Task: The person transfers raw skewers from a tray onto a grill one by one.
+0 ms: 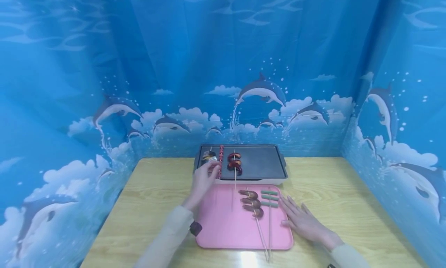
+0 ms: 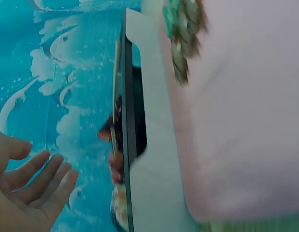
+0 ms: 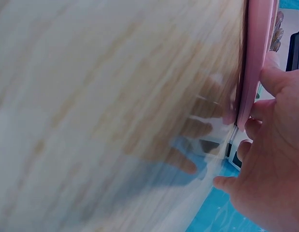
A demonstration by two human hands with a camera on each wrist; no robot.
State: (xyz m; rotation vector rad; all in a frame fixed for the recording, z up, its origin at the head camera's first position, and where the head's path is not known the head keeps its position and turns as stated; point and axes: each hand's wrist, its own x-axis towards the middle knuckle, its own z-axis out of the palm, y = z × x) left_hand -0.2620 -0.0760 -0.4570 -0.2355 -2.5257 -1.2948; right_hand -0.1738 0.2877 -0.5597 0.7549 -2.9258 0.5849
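Fingers [image 2: 61,193] of the left hand [image 1: 203,179] are spread slightly and gently bent, with nothing between them, as the left wrist view shows at lower left. At the centre of the head frame, this hand hangs over the left part of a dark griddle [image 1: 261,161], its fingertips overlapping the lower part of a thin red skewer [image 1: 221,151]; whether they touch it cannot be told. Left of the red skewer lies a skewer of dark and pale pieces [image 1: 210,156], partly hidden by the hand. To its right, a skewer of dark red pieces [image 1: 234,165] lies with its stick running past the griddle's lower edge.

Right-hand fingers extend, loosely parted, around nothing; the right hand [image 1: 306,223], at lower right of the head frame, rests its thumb against the right rim of a pink tray [image 1: 223,233]. On the tray's right half lie a shrimp skewer [image 1: 253,203] and, just right of it, a skewer of green pieces [image 1: 270,198], both sticks overhanging the lower rim. Tray and griddle stand on a wood-grain table [image 1: 320,183]
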